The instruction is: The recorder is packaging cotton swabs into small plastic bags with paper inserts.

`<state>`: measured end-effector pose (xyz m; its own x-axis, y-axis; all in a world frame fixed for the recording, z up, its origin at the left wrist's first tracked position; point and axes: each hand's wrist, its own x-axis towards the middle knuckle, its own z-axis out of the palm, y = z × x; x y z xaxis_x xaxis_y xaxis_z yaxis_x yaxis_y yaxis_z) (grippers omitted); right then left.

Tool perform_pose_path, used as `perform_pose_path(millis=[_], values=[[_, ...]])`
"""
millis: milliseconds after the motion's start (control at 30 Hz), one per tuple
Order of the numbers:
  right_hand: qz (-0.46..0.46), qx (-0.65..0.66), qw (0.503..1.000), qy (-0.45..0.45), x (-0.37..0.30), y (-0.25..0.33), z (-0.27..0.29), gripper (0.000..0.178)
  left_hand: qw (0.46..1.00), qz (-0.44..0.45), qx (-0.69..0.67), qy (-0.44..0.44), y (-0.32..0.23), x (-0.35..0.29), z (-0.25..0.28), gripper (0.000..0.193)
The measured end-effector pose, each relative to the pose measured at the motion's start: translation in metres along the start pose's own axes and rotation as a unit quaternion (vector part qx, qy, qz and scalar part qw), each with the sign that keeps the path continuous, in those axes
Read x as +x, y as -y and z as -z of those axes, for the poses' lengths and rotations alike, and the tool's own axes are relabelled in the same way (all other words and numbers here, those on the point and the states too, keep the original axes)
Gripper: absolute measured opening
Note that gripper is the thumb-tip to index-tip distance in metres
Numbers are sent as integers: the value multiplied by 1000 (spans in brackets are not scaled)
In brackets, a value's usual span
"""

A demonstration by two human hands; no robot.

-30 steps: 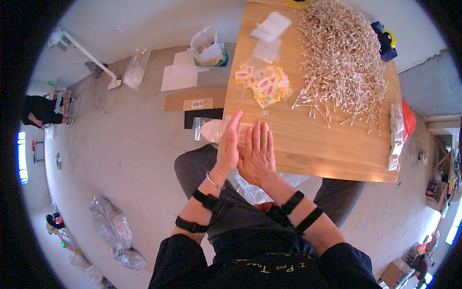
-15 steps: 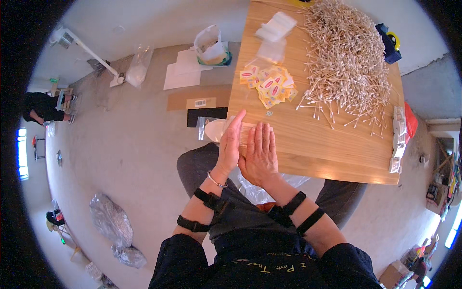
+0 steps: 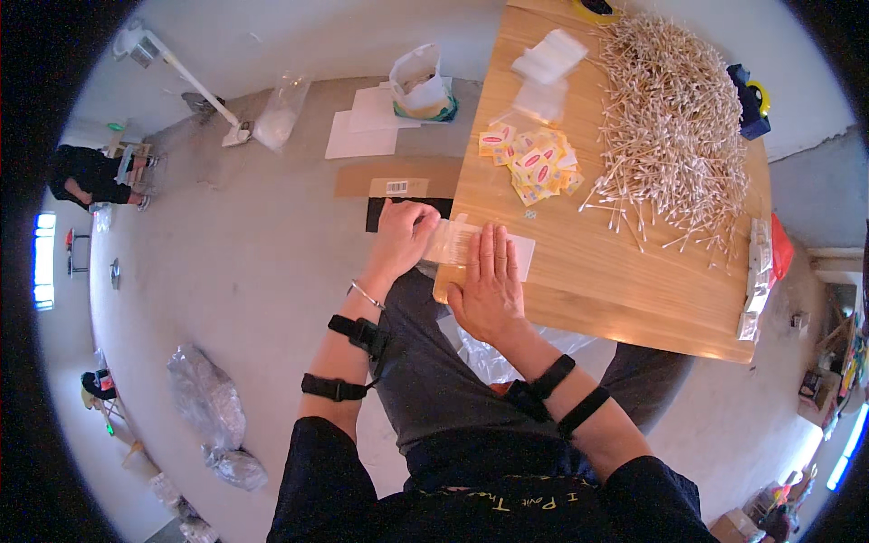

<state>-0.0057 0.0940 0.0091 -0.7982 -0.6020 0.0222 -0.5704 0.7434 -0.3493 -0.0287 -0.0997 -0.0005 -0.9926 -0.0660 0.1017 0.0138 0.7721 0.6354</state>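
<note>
At the table's near left corner lies a clear plastic bag (image 3: pixel 450 242) with a row of cotton swabs showing inside. My left hand (image 3: pixel 403 240) is closed on the bag's left end, thumb and fingertips pinched together past the table edge. My right hand (image 3: pixel 493 282) lies flat on the bag's right part, fingers stretched out and pressing down. A white card (image 3: pixel 523 255) sticks out beyond the right fingers; whether it is inside the bag is hidden. Farther off on the table is a big loose heap of cotton swabs (image 3: pixel 674 136).
Yellow-and-white printed slips (image 3: pixel 539 167) are piled on the wooden table (image 3: pixel 615 299), near clear empty bags (image 3: pixel 552 59). Small white packs (image 3: pixel 754 281) line its right edge. A blue tape dispenser (image 3: pixel 749 104) stands behind the heap. Left on the floor are cardboard (image 3: pixel 358 179) and a white bag (image 3: pixel 418 86).
My left hand has gone from upright beside my right hand to the bag's left end, its fingers now pinched there. My right hand stays flat. The view has shifted slightly.
</note>
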Motion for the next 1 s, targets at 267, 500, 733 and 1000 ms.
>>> perform_pose_path(millis=[267,500,733,1000], values=[[18,-7,1000,8,6,6,0,78,990,84,-112,32,-6,12,2,31],[16,-11,1000,2,7,8,-3,78,974,131,-151,107,2,17,-4,37],[13,-12,1000,8,10,11,-4,78,974,121,-152,118,7,16,-7,38],[12,-3,1000,-9,11,13,-6,75,976,103,-182,-63,6,-9,-14,28]])
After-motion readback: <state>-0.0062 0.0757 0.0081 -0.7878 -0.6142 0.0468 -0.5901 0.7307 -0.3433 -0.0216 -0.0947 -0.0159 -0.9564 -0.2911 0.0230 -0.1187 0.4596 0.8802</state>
